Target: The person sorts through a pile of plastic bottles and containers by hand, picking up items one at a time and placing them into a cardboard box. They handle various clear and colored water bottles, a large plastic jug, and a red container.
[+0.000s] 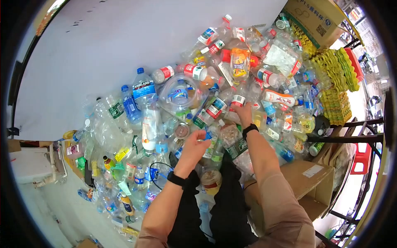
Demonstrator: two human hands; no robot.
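Observation:
A big heap of empty plastic bottles lies in front of me against a white board. My left hand, with a black wristband, is closed around the blue-capped neck of a clear bottle with a green label. Further into the heap, my right hand, with a black watch on its wrist, has its fingers curled over a clear bottle with a red and white label. A large Kirkland water bottle lies to the left of both hands. A small clear jar sits between my knees.
An open cardboard box stands at my right side. A second carton sits at the top right, above stacked yellow-green trays. A black metal rack and a red stool are on the right. The white board backs the heap.

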